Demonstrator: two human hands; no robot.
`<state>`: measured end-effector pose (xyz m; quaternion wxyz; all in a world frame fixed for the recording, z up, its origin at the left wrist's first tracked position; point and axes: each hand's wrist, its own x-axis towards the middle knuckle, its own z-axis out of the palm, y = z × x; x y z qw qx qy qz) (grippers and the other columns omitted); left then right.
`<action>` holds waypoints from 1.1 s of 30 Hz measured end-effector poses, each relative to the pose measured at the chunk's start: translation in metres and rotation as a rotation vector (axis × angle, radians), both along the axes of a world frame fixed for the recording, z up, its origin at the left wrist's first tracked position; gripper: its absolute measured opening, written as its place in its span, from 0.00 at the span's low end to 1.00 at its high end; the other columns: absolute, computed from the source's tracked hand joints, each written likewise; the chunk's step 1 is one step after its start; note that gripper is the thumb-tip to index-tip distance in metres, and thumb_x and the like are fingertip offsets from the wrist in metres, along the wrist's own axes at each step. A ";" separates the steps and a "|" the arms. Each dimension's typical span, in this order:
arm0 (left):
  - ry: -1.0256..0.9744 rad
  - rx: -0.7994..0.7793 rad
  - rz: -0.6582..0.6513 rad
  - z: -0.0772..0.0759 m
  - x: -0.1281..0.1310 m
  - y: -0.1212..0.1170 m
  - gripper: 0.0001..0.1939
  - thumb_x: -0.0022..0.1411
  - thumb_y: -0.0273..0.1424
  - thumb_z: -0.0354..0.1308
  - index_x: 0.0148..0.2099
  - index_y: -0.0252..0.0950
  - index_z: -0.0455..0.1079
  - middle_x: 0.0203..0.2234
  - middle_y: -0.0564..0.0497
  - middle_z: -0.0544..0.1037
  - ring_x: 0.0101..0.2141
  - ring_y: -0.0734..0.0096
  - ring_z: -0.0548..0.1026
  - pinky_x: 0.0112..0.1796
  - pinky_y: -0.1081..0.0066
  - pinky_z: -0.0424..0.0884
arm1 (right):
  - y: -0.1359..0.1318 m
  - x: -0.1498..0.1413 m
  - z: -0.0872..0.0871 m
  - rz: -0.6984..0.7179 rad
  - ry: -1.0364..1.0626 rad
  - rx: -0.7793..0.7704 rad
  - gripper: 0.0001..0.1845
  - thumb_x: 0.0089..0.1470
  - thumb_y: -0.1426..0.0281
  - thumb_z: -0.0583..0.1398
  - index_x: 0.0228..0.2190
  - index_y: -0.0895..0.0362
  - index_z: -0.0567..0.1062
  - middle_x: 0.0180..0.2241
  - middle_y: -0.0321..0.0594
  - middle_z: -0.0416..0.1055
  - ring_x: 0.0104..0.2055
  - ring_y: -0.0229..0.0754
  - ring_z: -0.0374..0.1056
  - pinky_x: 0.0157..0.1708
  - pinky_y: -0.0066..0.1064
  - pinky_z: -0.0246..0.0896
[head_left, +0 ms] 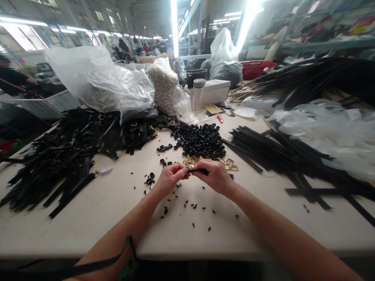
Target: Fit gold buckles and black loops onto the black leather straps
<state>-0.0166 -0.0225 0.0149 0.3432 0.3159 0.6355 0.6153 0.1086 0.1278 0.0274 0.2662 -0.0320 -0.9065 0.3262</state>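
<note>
Head view — left hand (pixel 171 177) and right hand (pixel 216 177) partly hide a pinched strip (pixel 202 171).

Black strip (pixel 202 171): dark, narrow, with a faint bluish sheen near its left end. Pinched between the fingertips of both hands, left (pixel 170 177) and right (pixel 217 176); runs roughly crosswise, left to right. Middle section exposed only in part; the rest is covered by fingers, so full length and any fold cannot be read. Position: over the worktop (pixel 175 240), on the near side of the gold buckles (pixel 190 160). Contact with the worktop surface: cannot tell.
</note>
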 end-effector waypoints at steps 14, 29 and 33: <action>1.108 -0.398 0.135 -0.013 -0.085 -0.028 0.12 0.55 0.25 0.55 0.40 0.37 0.76 0.37 0.45 0.79 0.41 0.58 0.74 0.47 0.61 0.67 | 0.012 -0.001 -0.002 -0.113 -0.027 0.183 0.03 0.54 0.71 0.62 0.28 0.55 0.76 0.28 0.33 0.74 0.28 0.33 0.68 0.27 0.24 0.53; -0.240 0.054 0.220 -0.006 -0.029 0.000 0.23 0.46 0.37 0.69 0.43 0.31 0.72 0.31 0.45 0.79 0.30 0.68 0.78 0.36 0.68 0.75 | 0.004 0.000 -0.004 -0.141 0.026 0.129 0.04 0.56 0.68 0.61 0.30 0.55 0.76 0.31 0.35 0.75 0.31 0.33 0.70 0.31 0.24 0.57; -0.402 0.019 0.153 -0.003 -0.005 0.004 0.18 0.47 0.32 0.70 0.40 0.31 0.72 0.29 0.46 0.80 0.27 0.72 0.77 0.30 0.75 0.74 | 0.001 0.000 -0.002 -0.161 0.038 0.176 0.08 0.58 0.66 0.59 0.30 0.55 0.76 0.30 0.35 0.74 0.30 0.33 0.69 0.30 0.24 0.56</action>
